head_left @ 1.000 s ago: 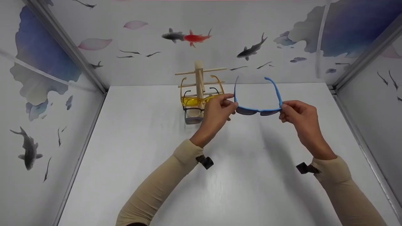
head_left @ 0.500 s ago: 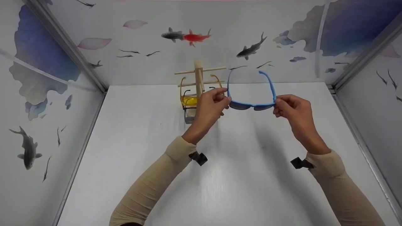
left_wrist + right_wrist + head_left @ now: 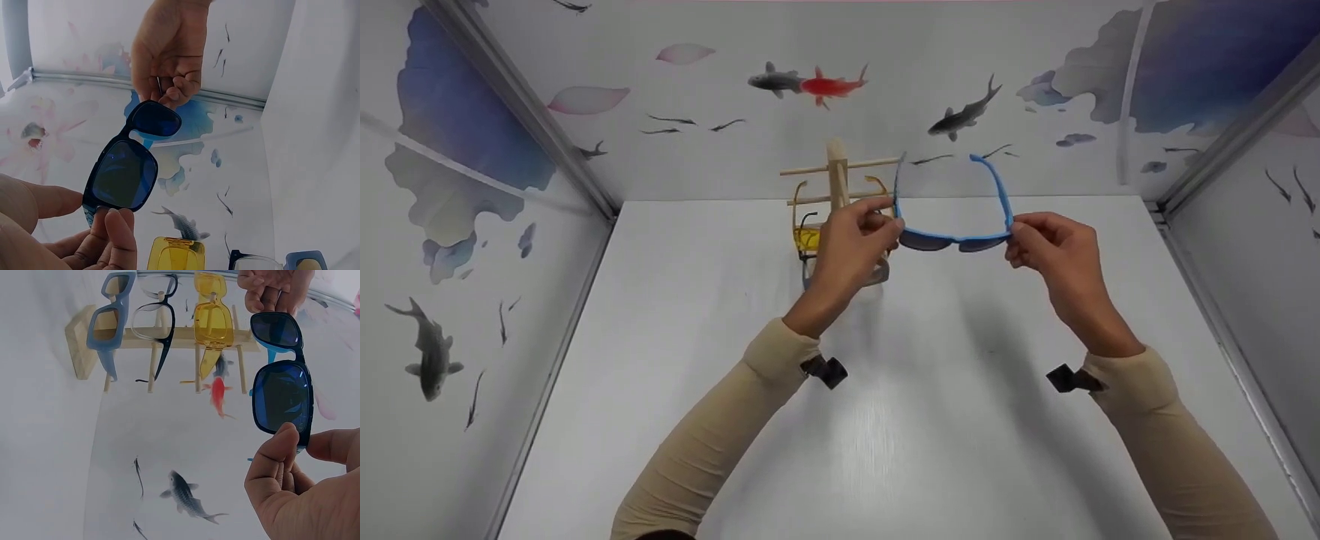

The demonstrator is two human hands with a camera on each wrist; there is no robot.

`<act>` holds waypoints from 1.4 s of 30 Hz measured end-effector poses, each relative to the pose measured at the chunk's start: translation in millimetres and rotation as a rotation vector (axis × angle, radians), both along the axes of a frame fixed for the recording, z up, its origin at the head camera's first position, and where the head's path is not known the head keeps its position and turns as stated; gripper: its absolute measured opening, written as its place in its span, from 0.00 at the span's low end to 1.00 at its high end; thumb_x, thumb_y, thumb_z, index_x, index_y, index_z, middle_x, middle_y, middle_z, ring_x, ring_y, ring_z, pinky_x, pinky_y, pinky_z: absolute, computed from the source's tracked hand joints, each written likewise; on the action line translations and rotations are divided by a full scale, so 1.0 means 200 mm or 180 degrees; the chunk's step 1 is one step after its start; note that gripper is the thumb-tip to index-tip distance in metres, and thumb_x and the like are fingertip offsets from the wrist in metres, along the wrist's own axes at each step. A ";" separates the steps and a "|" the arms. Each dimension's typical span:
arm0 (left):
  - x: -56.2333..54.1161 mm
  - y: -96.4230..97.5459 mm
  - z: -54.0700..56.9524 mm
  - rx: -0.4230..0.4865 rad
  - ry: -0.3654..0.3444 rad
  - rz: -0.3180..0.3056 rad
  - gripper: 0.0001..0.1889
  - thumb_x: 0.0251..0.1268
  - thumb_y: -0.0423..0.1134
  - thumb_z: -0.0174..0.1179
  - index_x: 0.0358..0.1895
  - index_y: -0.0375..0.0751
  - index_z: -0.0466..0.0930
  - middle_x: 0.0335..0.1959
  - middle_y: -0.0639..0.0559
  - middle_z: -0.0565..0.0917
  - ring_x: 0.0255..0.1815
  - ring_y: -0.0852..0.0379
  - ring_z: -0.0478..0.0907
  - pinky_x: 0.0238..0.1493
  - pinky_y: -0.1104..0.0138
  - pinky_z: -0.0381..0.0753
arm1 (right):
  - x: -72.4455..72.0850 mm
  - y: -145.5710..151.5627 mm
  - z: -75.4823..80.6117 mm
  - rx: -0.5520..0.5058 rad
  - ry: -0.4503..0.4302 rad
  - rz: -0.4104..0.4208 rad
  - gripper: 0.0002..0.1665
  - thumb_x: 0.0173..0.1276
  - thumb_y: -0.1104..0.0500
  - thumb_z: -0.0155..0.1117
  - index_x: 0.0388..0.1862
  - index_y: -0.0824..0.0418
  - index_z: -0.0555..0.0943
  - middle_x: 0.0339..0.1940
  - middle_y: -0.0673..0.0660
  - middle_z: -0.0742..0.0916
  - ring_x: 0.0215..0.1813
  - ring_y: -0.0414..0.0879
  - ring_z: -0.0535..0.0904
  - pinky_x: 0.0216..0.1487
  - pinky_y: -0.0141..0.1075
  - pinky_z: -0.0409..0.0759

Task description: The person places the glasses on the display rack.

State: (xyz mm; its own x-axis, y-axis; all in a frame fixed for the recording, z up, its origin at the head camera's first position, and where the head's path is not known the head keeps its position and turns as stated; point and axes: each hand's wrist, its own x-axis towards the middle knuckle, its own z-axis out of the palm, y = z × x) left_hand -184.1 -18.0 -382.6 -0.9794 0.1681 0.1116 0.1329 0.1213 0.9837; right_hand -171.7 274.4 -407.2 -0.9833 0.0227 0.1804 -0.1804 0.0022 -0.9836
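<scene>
A pair of blue sunglasses with dark lenses (image 3: 922, 241) is held up above the table, temples unfolded and pointing toward the back wall. My left hand (image 3: 851, 244) pinches the left hinge corner between thumb and fingers; my right hand (image 3: 1061, 255) pinches the right one. Just left of the sunglasses stands a wooden glasses rack (image 3: 81, 343), partly hidden behind my left hand in the head view. Yellow glasses (image 3: 214, 324), black-and-clear glasses (image 3: 169, 337) and blue-grey glasses (image 3: 101, 343) sit on it one below another. The rack's topmost crossbar (image 3: 802, 172) bears no glasses.
The white table (image 3: 675, 360) reaches to a back wall (image 3: 900, 45) printed with fish and petals. Side walls with metal edge rails (image 3: 547, 375) close in the left and right. The rack stands close to the back wall.
Both hands have carried the blue sunglasses left and up toward the back wall, nearer the rack's upper crossbars. The left hand now covers more of the rack. The grip looks the same.
</scene>
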 end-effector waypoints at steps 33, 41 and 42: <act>0.02 -0.17 0.11 0.0021 0.0283 0.0219 0.22 0.81 0.35 0.65 0.73 0.33 0.81 0.47 0.45 0.91 0.44 0.46 0.88 0.42 0.60 0.89 | -0.06 -0.17 0.12 0.0210 0.0101 0.0134 0.14 0.83 0.61 0.68 0.54 0.72 0.87 0.37 0.60 0.90 0.36 0.47 0.87 0.44 0.35 0.90; 0.03 -0.22 0.11 0.0083 0.0248 0.0310 0.23 0.81 0.35 0.65 0.73 0.32 0.80 0.47 0.45 0.90 0.48 0.42 0.89 0.52 0.49 0.90 | -0.09 -0.23 0.13 0.0231 0.0119 0.0200 0.13 0.83 0.61 0.67 0.54 0.72 0.87 0.37 0.60 0.89 0.36 0.47 0.87 0.44 0.34 0.90; 0.03 -0.23 0.11 0.0088 0.0235 0.0325 0.22 0.82 0.34 0.65 0.73 0.33 0.81 0.48 0.45 0.91 0.48 0.42 0.89 0.53 0.48 0.90 | -0.09 -0.24 0.13 0.0225 0.0120 0.0215 0.13 0.83 0.61 0.67 0.53 0.72 0.87 0.37 0.60 0.89 0.36 0.47 0.87 0.44 0.34 0.90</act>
